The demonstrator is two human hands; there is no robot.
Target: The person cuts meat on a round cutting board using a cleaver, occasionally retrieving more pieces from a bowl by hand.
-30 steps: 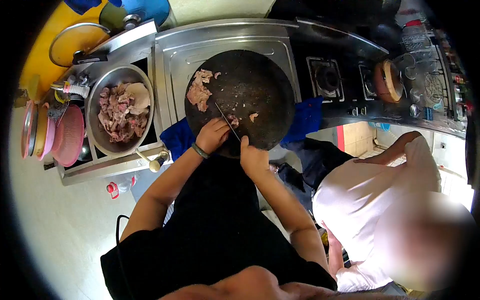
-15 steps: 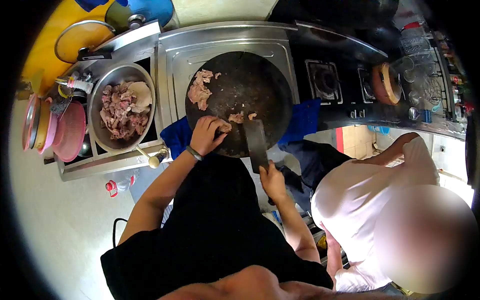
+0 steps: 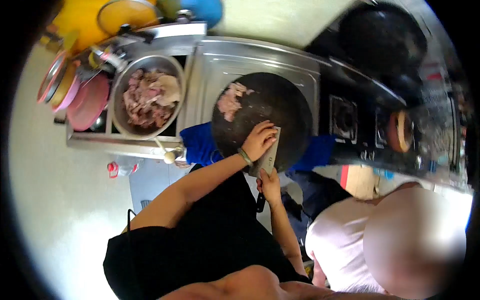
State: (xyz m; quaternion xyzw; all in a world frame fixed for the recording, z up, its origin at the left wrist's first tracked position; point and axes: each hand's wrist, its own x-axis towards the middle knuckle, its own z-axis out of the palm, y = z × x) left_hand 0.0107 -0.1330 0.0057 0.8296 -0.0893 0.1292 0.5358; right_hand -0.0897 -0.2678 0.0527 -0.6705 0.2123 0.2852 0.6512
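Note:
A round dark chopping board [image 3: 290,105] sits on the steel counter, with pieces of meat [image 3: 230,102] at its upper left. My right hand [image 3: 270,184] is closed on the handle of a cleaver [image 3: 268,155], whose broad blade lies over the board's lower part. Against the blade's upper end is my left hand [image 3: 258,140], fingers bent together over the board; whatever is under them is hidden. Left of the board, a steel bowl [image 3: 118,117] holds a heap of cut meat [image 3: 147,100].
Blue cloth [image 3: 199,142] shows beneath the board. Pink baskets [image 3: 89,102] stand at far left. To the right are gas burners [image 3: 343,118], a clay pot [image 3: 400,131] and a large wok [image 3: 382,37]. Another person [image 3: 340,235] stands close at lower right.
The view has shifted, so the counter appears further right and lower. My left hand has moved rightward across the board to the cleaver blade, whose flat side now shows bright. The small central meat pieces are no longer visible.

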